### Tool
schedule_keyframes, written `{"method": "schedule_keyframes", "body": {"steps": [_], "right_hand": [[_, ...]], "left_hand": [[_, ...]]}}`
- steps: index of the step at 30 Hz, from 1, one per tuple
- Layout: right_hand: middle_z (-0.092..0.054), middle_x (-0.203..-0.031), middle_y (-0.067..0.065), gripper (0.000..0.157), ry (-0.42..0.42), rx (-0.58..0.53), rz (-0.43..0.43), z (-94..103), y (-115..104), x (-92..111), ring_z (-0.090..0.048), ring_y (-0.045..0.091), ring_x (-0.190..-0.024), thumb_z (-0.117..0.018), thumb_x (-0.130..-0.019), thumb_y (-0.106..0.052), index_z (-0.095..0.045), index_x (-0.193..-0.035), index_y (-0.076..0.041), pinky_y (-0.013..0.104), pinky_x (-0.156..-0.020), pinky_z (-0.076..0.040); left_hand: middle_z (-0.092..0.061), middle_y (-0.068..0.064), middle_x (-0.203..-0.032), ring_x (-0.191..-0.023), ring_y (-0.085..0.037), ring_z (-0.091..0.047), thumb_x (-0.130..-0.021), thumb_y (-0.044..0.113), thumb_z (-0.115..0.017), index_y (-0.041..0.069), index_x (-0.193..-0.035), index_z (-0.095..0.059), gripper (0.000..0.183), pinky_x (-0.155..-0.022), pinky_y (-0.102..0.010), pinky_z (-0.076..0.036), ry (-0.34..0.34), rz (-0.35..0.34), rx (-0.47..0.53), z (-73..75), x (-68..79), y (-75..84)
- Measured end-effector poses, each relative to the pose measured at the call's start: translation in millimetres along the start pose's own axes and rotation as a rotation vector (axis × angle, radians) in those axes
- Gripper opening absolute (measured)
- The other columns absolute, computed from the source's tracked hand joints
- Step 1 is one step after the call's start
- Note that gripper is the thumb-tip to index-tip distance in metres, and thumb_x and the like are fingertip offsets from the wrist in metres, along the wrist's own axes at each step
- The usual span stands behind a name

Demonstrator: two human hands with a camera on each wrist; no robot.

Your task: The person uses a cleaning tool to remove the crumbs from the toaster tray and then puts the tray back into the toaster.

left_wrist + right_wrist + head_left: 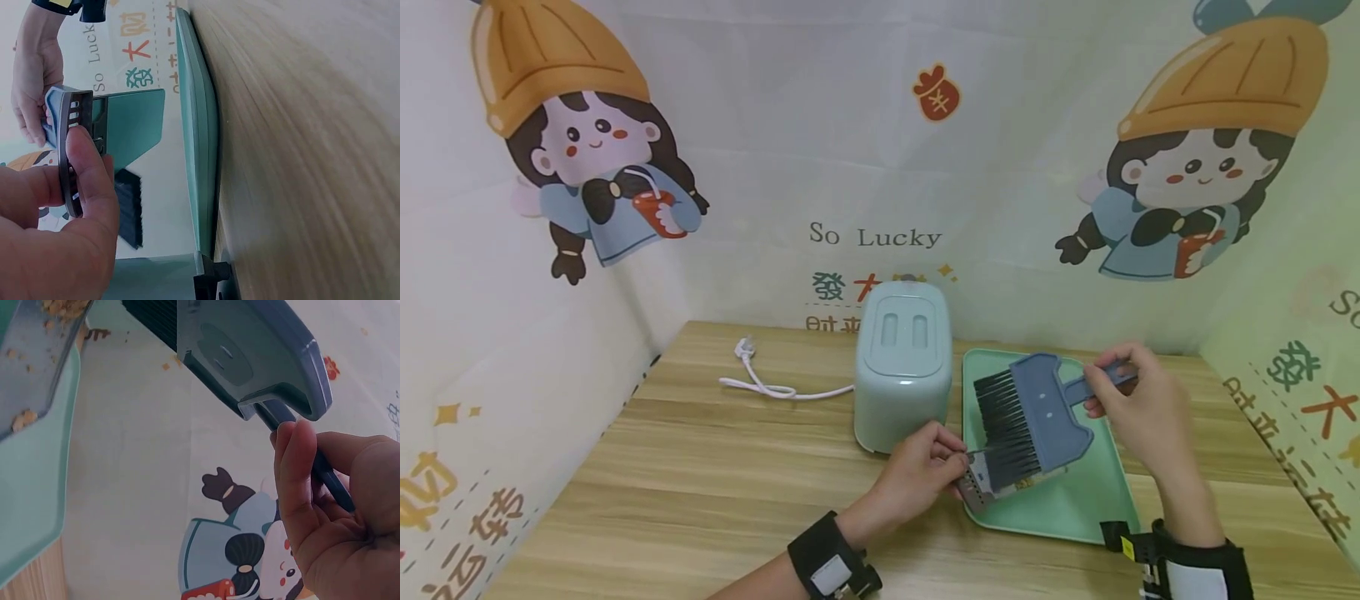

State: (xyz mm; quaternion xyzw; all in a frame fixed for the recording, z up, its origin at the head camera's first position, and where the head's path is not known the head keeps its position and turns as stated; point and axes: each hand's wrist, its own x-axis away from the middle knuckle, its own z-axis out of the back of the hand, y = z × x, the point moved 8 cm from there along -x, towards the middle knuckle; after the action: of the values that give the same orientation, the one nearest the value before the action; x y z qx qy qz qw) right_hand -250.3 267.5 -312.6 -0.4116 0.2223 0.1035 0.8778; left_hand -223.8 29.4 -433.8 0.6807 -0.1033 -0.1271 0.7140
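Observation:
In the head view my left hand (917,471) pinches the near end of a thin grey crumb tray (976,490) with a row of small holes. My right hand (1142,408) grips the handle of a blue-grey brush (1047,417), its dark bristles (1003,417) spread over the crumb tray. Both are held above a light green serving tray (1086,508). Tan crumbs (62,307) lie on the crumb tray in the right wrist view. The left wrist view shows my thumb and fingers (90,181) round the slotted end. The bristles hide part of the crumb tray.
A pale green toaster (902,358) stands left of the serving tray, close to my left hand. Its white cord (805,395) and plug (744,348) lie on the wooden table (715,483). A printed cloth (880,167) hangs behind and at both sides.

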Motion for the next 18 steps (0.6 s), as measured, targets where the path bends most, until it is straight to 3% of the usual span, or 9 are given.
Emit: {"method": "schedule_keyframes", "body": {"steps": [5, 9, 14, 18], "right_hand": [[-0.064, -0.075, 0.013, 0.015, 0.064, 0.018, -0.004, 19.5, 8, -1, -0.061, 0.011, -0.050, -0.063, -0.092, -0.011, -0.054, -0.101, -0.004, 0.020, -0.042, -0.051], [-0.066, -0.074, 0.014, 0.016, 0.080, -0.051, 0.014, 26.8, 8, -1, -0.063, 0.013, -0.052, -0.065, -0.091, -0.010, -0.055, -0.102, -0.004, 0.019, -0.046, -0.053], [-0.065, -0.076, 0.013, 0.016, -0.070, -0.172, 0.031, 7.2, 2, -2, -0.064, 0.019, -0.056, -0.065, -0.091, -0.008, -0.054, -0.103, -0.004, 0.026, -0.049, -0.056], [-0.063, -0.074, 0.012, 0.016, -0.167, -0.159, 0.011, -7.7, 4, 0, -0.063, 0.019, -0.055, -0.065, -0.092, -0.010, -0.054, -0.102, -0.005, 0.028, -0.049, -0.056]], "left_hand": [[-0.067, -0.006, -0.089, -0.071, -0.018, -0.065, -0.093, 0.005, -0.060, 0.002, -0.103, -0.054, 0.012, -0.067, -0.050, -0.057, -0.005, 0.015, -0.012, -0.6, -0.4, -2.0], [-0.067, -0.006, -0.089, -0.071, -0.018, -0.065, -0.093, 0.005, -0.060, 0.003, -0.103, -0.054, 0.012, -0.068, -0.051, -0.056, -0.014, 0.021, -0.013, -0.2, -1.4, -4.3], [-0.066, -0.006, -0.086, -0.067, -0.018, -0.064, -0.093, 0.005, -0.059, 0.002, -0.104, -0.054, 0.012, -0.067, -0.053, -0.056, -0.012, 0.007, -0.014, 0.4, -1.6, -3.7], [-0.066, -0.006, -0.084, -0.065, -0.018, -0.063, -0.093, 0.005, -0.060, 0.003, -0.103, -0.055, 0.012, -0.066, -0.053, -0.056, -0.009, 0.009, -0.033, 0.4, -1.3, -3.7]]}}
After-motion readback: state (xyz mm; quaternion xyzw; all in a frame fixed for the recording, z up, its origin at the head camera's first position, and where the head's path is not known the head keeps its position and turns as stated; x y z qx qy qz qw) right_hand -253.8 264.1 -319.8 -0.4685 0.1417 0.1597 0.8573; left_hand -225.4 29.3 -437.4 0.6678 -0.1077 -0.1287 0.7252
